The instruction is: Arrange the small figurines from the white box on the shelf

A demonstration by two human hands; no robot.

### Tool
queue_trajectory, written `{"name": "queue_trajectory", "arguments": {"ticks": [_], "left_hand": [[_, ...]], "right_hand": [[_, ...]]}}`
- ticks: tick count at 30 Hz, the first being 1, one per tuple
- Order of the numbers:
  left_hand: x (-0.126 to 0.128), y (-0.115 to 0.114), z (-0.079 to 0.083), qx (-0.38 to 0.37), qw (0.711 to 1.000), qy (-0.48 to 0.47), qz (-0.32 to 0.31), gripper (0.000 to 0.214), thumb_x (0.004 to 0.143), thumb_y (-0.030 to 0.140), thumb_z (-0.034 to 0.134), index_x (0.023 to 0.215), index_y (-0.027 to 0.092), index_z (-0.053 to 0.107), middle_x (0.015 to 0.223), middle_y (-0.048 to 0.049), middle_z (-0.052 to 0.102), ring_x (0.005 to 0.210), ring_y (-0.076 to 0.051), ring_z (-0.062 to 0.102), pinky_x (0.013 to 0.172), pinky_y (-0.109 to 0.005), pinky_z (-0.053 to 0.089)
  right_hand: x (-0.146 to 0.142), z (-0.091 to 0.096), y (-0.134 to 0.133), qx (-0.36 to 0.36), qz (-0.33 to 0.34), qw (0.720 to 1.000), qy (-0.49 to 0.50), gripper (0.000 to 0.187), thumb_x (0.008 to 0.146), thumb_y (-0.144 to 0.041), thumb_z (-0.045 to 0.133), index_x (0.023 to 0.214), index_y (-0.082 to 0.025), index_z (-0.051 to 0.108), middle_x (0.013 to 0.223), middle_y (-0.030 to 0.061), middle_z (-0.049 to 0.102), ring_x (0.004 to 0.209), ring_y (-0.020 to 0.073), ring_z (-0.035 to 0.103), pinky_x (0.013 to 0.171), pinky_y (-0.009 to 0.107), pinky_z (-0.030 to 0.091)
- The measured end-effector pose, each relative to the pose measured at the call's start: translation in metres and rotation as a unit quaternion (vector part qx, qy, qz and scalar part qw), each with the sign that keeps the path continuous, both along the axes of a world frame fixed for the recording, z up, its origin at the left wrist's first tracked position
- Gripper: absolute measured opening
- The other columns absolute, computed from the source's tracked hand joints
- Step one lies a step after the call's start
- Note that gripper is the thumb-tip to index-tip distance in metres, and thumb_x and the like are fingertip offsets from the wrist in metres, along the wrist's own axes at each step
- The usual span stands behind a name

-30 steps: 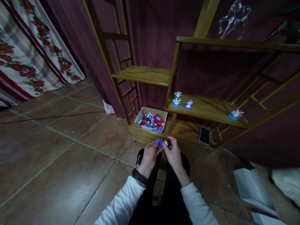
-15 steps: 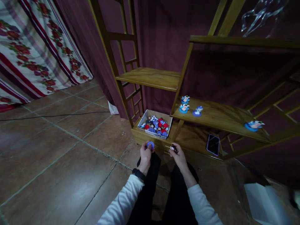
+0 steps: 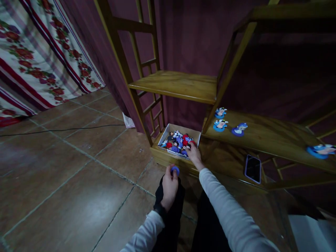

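Note:
Between thumb and fingers, my left hand (image 3: 170, 183) pinches a round purple base (image 3: 175, 170) above my knee. A shallow white cardboard box (image 3: 198, 135) on the low shelf holds a jumble of small figurines (image 3: 175, 140) and red and purple discs. Over the box's right front corner reaches my right hand (image 3: 193, 154), its fingers closed around a small dark figurine (image 3: 188, 146) that they partly hide. Whether that figurine touches the pile I cannot tell.
On the shelf to the right stand two blue-based figurines (image 3: 220, 125), a purple figurine (image 3: 239, 129) and another blue-based one (image 3: 321, 150). A phone (image 3: 253, 168) lies on the level below. A black cable (image 3: 63, 128) crosses the tiled floor at left.
My right hand has moved forward from above my knees into the box with the small dark figurine. The left hand keeps the purple base, slightly lower. The view has shifted left.

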State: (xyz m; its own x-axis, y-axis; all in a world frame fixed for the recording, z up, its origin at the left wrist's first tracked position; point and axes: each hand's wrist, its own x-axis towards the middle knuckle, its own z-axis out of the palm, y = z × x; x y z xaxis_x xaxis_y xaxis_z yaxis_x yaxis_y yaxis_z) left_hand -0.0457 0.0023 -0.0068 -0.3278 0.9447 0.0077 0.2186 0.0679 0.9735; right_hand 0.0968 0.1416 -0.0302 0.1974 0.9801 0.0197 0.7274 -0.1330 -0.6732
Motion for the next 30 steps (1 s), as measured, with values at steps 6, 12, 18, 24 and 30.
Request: {"name": "queue_trajectory", "arguments": {"ticks": [6,12,18,24,30], "left_hand": [[-0.002,0.000,0.004,-0.025,0.996,0.081,-0.036,0.024,0.083,0.031,0.047,0.102,0.022,0.058,0.100,-0.0057,0.065,0.090,-0.019,0.059,0.081,-0.031,0.043],[-0.004,0.005,0.007,-0.035,0.997,0.051,-0.039,0.027,0.083,0.035,0.046,0.102,0.019,0.057,0.093,-0.0056,0.066,0.084,-0.018,0.060,0.077,-0.029,0.045],[-0.004,0.008,0.012,-0.040,0.996,0.056,-0.049,0.028,0.083,0.036,0.047,0.103,0.020,0.059,0.088,-0.0047,0.066,0.078,-0.017,0.060,0.071,-0.027,0.046],[-0.004,0.003,0.013,-0.020,0.993,0.095,-0.062,0.026,0.084,0.033,0.048,0.104,0.023,0.060,0.092,-0.0043,0.067,0.081,-0.018,0.060,0.076,-0.028,0.046],[0.007,-0.005,0.016,-0.002,0.992,0.100,-0.071,0.027,0.085,0.033,0.047,0.108,0.025,0.058,0.103,-0.0037,0.066,0.093,-0.019,0.061,0.084,-0.030,0.044]], "right_hand": [[-0.007,-0.004,0.022,-0.098,0.016,0.986,-0.134,0.033,0.083,-0.025,0.050,0.116,-0.022,0.054,0.117,0.0127,0.055,0.097,0.0228,0.058,0.080,0.032,0.043],[-0.011,-0.003,0.056,-0.005,0.046,0.976,-0.214,0.032,0.089,-0.024,0.040,0.116,-0.019,0.055,0.116,0.0117,0.055,0.112,0.0245,0.045,0.095,0.034,0.032],[-0.029,-0.015,0.087,-0.013,0.078,0.969,-0.236,0.031,0.090,-0.026,0.038,0.109,-0.014,0.059,0.115,0.0138,0.057,0.109,0.0249,0.045,0.093,0.034,0.032],[-0.044,-0.013,0.081,-0.049,0.081,0.973,-0.210,0.027,0.089,-0.028,0.042,0.106,-0.015,0.058,0.108,0.0130,0.062,0.102,0.0222,0.055,0.086,0.031,0.038],[-0.024,0.012,0.054,0.020,-0.016,0.999,0.032,0.027,0.081,-0.028,0.050,0.106,-0.020,0.056,0.096,0.0075,0.065,0.086,0.0200,0.062,0.079,0.032,0.045]]}}
